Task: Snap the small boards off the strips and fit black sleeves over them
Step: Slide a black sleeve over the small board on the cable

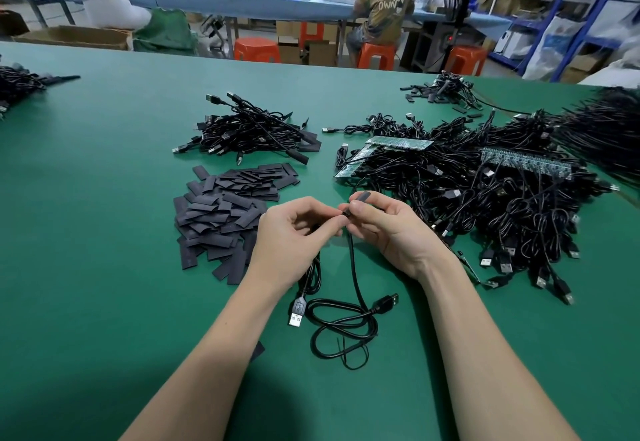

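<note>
The right hand [384,226] pinches a black sleeve [362,196] while the left hand [294,232] pinches the cable [355,267] end, probably feeding its board inside.

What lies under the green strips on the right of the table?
Both green strips rest on top of a big heap of black cables. The table beneath that heap is covered, so nothing else under them can be seen.

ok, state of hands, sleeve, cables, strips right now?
left hand: pinching cable end
right hand: pinching black sleeve
held cable: looped on table
sleeve pile: loose, flat
board strips: unsnapped, on cable heap
</note>
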`<state>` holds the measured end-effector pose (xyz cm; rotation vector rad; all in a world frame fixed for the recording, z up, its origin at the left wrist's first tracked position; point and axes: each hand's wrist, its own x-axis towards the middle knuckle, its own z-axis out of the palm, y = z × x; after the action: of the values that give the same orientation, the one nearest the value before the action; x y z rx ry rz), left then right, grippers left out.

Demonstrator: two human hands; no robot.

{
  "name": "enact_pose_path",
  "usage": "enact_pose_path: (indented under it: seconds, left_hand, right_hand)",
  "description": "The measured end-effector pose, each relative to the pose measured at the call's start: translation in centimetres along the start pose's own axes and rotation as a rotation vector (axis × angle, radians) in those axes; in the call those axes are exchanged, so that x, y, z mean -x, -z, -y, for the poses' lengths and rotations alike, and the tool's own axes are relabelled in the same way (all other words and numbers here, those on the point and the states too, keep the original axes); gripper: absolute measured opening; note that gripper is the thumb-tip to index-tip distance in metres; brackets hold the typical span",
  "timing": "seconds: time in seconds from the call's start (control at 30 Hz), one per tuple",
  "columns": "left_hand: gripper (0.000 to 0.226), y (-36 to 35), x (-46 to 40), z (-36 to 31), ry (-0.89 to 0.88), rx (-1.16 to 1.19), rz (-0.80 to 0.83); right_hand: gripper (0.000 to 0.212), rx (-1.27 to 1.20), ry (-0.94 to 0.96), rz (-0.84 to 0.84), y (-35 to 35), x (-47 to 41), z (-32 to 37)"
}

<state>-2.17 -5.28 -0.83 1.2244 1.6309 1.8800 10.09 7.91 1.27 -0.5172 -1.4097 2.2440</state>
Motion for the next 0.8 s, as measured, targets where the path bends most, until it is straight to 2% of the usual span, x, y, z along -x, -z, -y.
enact_pose_path:
  seconds: [0.3,0.47,0.6,0.8]
  left_hand:
    - [0.010,0.1,-0.1,0.3,-0.012,-0.015,-0.020]
    - [0.011,0.2,-0.4,0.3,0.025,0.028,-0.087]
    - [0.010,0.3,-0.5,0.3,0.062,0.076,-0.118]
    - [0.010,0.3,-0.6,0.2,0.067,0.093,-0.115]
  right_hand:
    - [0.018,0.040,0.016,0.012,-0.3,0.0,-0.1]
    - [0.044,0.056,0.169,-0.070,-1.5,-0.2,-0.4]
    - [0.040,0.030,0.266,-0.122,-2.4,-0.4,-1.0]
    - [0.034,-0.009,0.276,-0.143,-3.2,-0.3,-1.1]
